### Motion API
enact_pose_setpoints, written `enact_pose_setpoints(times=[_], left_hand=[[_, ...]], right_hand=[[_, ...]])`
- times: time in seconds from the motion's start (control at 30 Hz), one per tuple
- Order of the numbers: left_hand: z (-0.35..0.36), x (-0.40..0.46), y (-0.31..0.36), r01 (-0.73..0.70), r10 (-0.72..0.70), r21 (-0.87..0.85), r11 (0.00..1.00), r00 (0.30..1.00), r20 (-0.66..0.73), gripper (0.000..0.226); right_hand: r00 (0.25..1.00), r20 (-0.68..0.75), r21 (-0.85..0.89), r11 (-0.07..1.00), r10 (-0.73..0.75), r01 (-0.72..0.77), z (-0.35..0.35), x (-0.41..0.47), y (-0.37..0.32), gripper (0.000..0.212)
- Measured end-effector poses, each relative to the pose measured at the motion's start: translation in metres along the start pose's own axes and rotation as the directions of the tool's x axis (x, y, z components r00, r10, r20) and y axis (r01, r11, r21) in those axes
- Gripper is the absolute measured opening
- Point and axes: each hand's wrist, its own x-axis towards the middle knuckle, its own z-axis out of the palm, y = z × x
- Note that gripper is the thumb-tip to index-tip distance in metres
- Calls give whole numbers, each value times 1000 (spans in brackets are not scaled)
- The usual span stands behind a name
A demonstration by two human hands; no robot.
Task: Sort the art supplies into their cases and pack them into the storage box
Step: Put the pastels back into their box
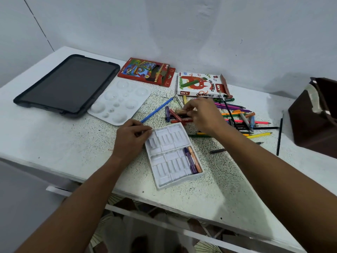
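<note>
A white plastic pastel tray point(165, 141) lies near the table's front edge, holding a purple pastel point(190, 160) and an orange pastel point(196, 158) in its right-hand slots. My left hand point(130, 141) grips the tray's far left corner. My right hand point(202, 114) reaches over a heap of loose pastels point(177, 116) and pinches a brownish pastel point(180, 111) between thumb and fingers. Behind lie the white oil pastels box point(197, 84) and the red coloured pencil box point(145, 71). Loose pencils and markers point(237, 115) spread to the right.
A dark tablet point(67, 84) sits at the back left, with a white paint palette point(118, 101) beside it. A blue pencil point(157, 109) lies diagonally near the palette. A brown storage box point(315, 115) stands at the right edge, a thin black brush point(280, 133) before it.
</note>
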Motion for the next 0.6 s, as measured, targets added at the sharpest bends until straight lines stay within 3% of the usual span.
enact_pose_setpoints(times=[0.1,0.2,0.37,0.47,0.57,0.6], left_hand=[[1,0,-1,2,-2,5,1000,1000,2,16],[1,0,-2,-1,1,9,1000,1000,-2,16],[1,0,-2,2,-2,11,1000,1000,-8,16],[1,0,-1,-4,4,20,1000,1000,-13,16],[0,-2,0,-9,10,26,1000,1000,-12,16],[0,-2,1,-9,10,27,1000,1000,-12,16]], right_hand=[[946,8,-91,941,-325,325,-9,-25,13,17],[857,88,-123,848,-508,515,-7,-53,17,18],[764,269,-156,756,-587,636,2,-82,18,23],[756,306,-140,758,-578,637,3,-88,18,40],[750,310,-129,756,-584,642,2,-92,19,24],[740,318,-127,747,-593,653,2,-93,19,30]])
